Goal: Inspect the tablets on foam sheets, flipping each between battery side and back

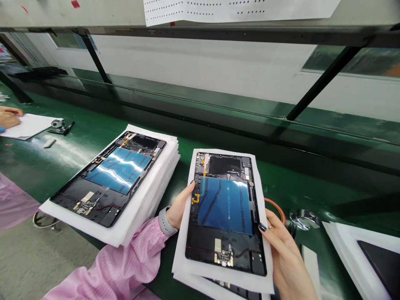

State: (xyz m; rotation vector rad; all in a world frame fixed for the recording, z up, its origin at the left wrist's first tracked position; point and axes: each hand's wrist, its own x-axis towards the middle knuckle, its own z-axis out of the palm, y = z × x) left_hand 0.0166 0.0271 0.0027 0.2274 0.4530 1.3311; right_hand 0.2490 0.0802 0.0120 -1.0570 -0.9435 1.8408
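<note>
Black tablet housing (225,212) sits on a white foam sheet (180,254) at centre, long axis running near to far. Left hand (179,206) and right hand (278,250) grip the sheet's opposite long edges (clamped on foam, not on the housing). A second housing (109,179) lies on a foam stack (150,204) just left; green bench (296,185) extends right.

A long green work table (312,183) runs from left to right. Slanted black metal posts (325,83) stand between it and a grey shelf (93,12) above, where a white paper with dots (231,8) hangs. Far back is a white wall (193,71) with glass windows (350,60). The grey floor (31,266) shows near on the left.
</note>
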